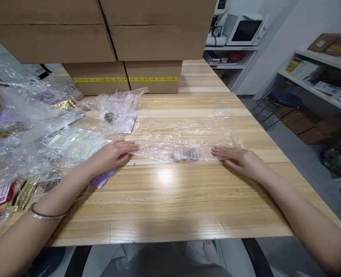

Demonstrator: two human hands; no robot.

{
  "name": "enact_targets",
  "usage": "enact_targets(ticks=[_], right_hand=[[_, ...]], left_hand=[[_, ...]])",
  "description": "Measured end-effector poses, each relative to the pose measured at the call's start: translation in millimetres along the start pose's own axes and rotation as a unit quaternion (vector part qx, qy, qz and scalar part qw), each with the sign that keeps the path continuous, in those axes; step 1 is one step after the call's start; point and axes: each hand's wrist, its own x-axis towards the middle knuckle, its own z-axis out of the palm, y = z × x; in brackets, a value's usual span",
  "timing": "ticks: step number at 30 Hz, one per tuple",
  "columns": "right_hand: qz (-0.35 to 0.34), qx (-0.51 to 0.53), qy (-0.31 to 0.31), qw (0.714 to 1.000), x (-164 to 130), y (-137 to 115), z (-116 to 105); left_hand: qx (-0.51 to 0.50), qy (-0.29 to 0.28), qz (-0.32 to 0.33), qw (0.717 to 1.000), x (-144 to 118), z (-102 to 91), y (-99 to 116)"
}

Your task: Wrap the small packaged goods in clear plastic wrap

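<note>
A sheet of clear plastic film (pixel 159 148) lies on the wooden table (pixel 173 200), its near part folded into a strip between my hands. Under or inside that strip is a small item with greyish and dark patches (pixel 186 154); the film blurs its kind. My left hand (pixel 117 152) grips the strip's left end, fingers together and pointing right. At the other end, my right hand (pixel 236 157) has its fingers and thumb closed on the film. Beyond the strip, the film spreads out crumpled.
Wrapped packets and crumpled clear plastic (pixel 37 123) pile up on the left. One wrapped packet (pixel 121 115) sits behind my left hand. Stacked cardboard boxes (pixel 95 38) stand along the back. The table's right edge slopes toward shelves (pixel 329 65) and a stool (pixel 284 98).
</note>
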Motion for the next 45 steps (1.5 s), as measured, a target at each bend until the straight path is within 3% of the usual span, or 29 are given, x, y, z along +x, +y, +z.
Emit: enact_targets(ticks=[3, 6, 10, 12, 15, 17, 19, 22, 25, 29, 32, 34, 36, 38, 41, 43, 45], right_hand=[[0.089, 0.059, 0.082, 0.991, 1, 4, -6], [0.191, 0.105, 0.15, 0.964, 4, 7, -8], [0.257, -0.028, 0.124, 0.958, 10, 12, -3], [0.224, -0.116, 0.158, 0.955, 9, 10, -3], [0.078, -0.155, 0.225, 0.959, 4, -1, -5], [-0.021, -0.118, 0.153, 0.981, 1, -8, -5], [-0.062, -0.077, 0.049, 0.994, 0, -12, -2], [-0.032, -0.052, 0.012, 0.998, 2, -9, 3], [0.03, -0.011, 0.046, 0.998, 3, -3, 2], [0.135, 0.029, 0.123, 0.983, 11, 8, -7], [0.21, -0.028, 0.107, 0.971, 25, 19, -10], [0.236, -0.1, 0.12, 0.959, 32, 23, -10], [0.204, -0.155, 0.174, 0.951, 34, 23, -12], [0.107, -0.154, 0.182, 0.965, 28, 18, -14], [-0.003, -0.079, 0.059, 0.995, 14, 11, -16], [-0.004, -0.036, 0.009, 0.999, 8, 12, -15], [0.033, -0.01, 0.033, 0.999, 7, 17, -13]], left_hand=[[-0.113, 0.029, -0.09, 0.989, -1, -14.2, -8], [-0.143, 0.083, -0.173, 0.971, 3, -16.6, -13], [-0.048, 0.074, -0.177, 0.98, 15, -2.6, -14], [0.05, 0.114, -0.164, 0.979, 19, 4.8, -8], [0.155, 0.198, -0.082, 0.964, 16, 9.6, 6], [0.14, 0.14, 0.013, 0.98, 14, 9.7, 11], [0.094, 0.043, 0.07, 0.992, 14, 9.2, 9], [0.044, 0.004, 0.044, 0.998, 18, 6.9, -5], [-0.008, 0.031, -0.006, 0.999, 21, -0.2, -18], [-0.062, 0.031, -0.083, 0.994, 24, -9.7, -18], [-0.028, 0.001, -0.118, 0.993, 33, -5.3, -11], [0.045, 0.026, -0.141, 0.989, 40, 2.6, -4], [0.131, 0.109, -0.137, 0.976, 45, 11.0, 5], [0.166, 0.153, -0.058, 0.972, 45, 17.6, 14], [0.106, 0.063, 0.099, 0.987, 42, 22.6, 21], [0.068, 0.026, 0.117, 0.99, 40, 23.3, 18], [0.048, 0.035, 0.081, 0.995, 39, 21.9, 12]])
